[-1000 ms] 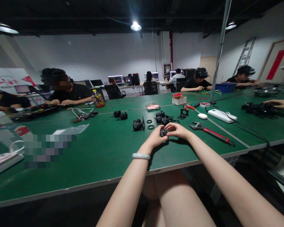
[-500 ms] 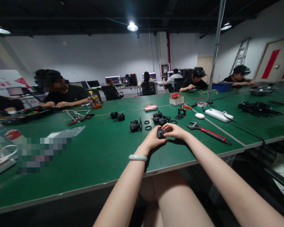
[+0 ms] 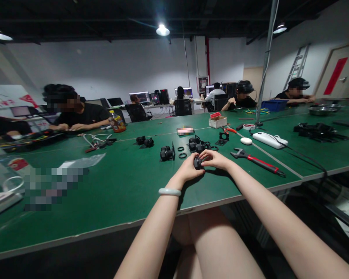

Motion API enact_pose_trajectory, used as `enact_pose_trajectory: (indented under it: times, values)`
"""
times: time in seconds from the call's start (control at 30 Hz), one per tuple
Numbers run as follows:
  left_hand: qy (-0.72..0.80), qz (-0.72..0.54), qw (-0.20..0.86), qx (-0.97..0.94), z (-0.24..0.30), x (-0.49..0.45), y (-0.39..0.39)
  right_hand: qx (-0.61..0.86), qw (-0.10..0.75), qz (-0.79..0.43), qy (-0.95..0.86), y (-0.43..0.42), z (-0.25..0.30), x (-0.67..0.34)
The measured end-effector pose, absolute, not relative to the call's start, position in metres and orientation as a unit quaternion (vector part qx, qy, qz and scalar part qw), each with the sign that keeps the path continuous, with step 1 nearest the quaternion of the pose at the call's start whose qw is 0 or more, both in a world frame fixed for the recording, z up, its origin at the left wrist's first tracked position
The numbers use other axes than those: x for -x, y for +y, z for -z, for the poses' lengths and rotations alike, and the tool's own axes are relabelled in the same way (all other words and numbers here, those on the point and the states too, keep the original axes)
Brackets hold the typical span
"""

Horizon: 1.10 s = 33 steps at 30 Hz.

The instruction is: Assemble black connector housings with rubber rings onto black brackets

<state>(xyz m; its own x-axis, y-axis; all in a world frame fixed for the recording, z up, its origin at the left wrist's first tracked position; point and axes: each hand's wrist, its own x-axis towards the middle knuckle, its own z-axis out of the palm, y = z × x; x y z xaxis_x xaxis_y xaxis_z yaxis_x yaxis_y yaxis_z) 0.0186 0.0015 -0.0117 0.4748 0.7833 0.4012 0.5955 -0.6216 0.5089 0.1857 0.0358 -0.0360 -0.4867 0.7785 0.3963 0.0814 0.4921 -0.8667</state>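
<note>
Close to the table's front edge, a small black faceted fitting (image 3: 197,163) is held between both hands. My left hand (image 3: 188,168) wraps round it from the left, with a pale bangle on the wrist. From the right, the bent fingers of my right hand (image 3: 215,159) pinch its upper side; the fingertips partly hide it. Just beyond the hands sits a cluster of similar black parts (image 3: 195,144). A black part on a bracket (image 3: 165,154) stands to the left, beside a loose black ring (image 3: 182,155). Farther left lie more black parts (image 3: 144,142).
An adjustable wrench (image 3: 260,161) with red-black handle lies right of my hands. Beyond it are a white power bank (image 3: 270,140) with a cable, a white oval object (image 3: 246,141) and a square black bracket (image 3: 222,138). A metal pole (image 3: 264,66) rises behind. Co-workers sit across the green table (image 3: 119,186).
The view has shifted very slightly. Both hands keep the same hold on the black fitting. Across the table, a co-worker's hand at the right has risen towards the head.
</note>
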Motion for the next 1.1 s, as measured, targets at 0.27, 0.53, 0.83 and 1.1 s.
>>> enact_pose_trajectory:
  times: [0.27,0.53,0.83,1.1]
  values:
    - [0.401,-0.321,0.155,-0.844,0.0175,-0.0176,0.0049,0.276,0.420,-0.416,-0.758,0.0360,0.0368,-0.1858]
    - [0.407,-0.315,0.167,-0.841,0.0191,-0.0166,0.0059,0.285,0.417,-0.416,-0.756,0.0353,0.0379,-0.1860]
    - [0.418,-0.310,0.190,-0.833,0.0157,-0.0178,0.0027,0.288,0.411,-0.420,-0.756,0.0367,0.0404,-0.1858]
    - [0.420,-0.306,0.176,-0.836,0.0186,-0.0165,0.0041,0.293,0.400,-0.427,-0.756,0.0376,0.0414,-0.1857]
